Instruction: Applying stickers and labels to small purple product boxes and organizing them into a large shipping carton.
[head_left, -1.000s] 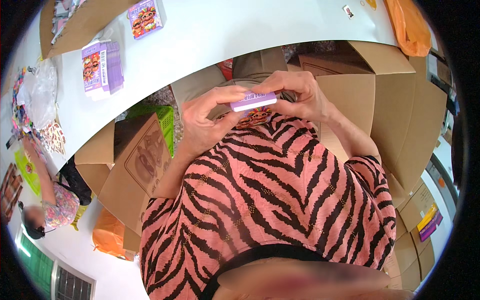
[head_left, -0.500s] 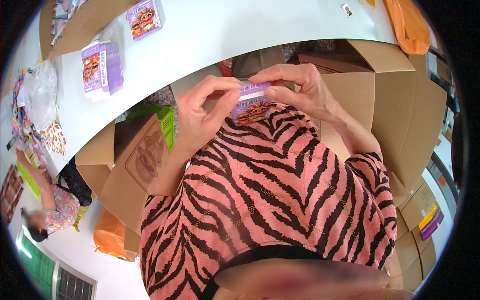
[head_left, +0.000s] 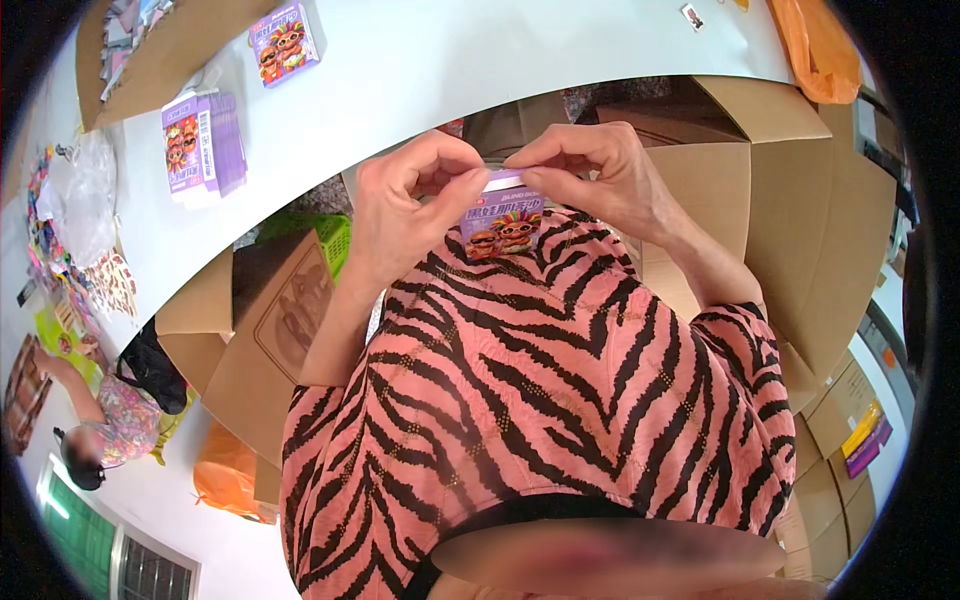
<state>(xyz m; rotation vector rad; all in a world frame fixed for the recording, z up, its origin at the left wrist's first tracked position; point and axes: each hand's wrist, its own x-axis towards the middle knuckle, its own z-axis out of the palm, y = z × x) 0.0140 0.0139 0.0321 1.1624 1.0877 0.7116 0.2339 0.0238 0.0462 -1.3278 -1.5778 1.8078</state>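
A small purple carton (head_left: 503, 228) with cartoon figures on its front hangs between my hands, above my lap and just off the table's edge. My left hand (head_left: 415, 205) pinches its top left corner between thumb and fingers. At the top right, my right hand (head_left: 598, 180) has thumb and forefinger closed on the narrow white-and-purple flap. The carton's back and underside are hidden from me. Farther left on the table lies a stack of flattened purple cartons (head_left: 228, 145), and beyond it a single purple box (head_left: 284, 45).
The white table (head_left: 420, 60) curves across the top. Open cardboard boxes stand left (head_left: 275, 310) and right (head_left: 700, 190) of me. A cardboard box (head_left: 150, 60) of small packets sits far left. An orange bag (head_left: 815, 50) hangs far right. Another person (head_left: 120, 410) works at left.
The carton's top flap has been folded down from a raised position, and its front now faces me more fully. My fingers have shifted slightly along the top edge.
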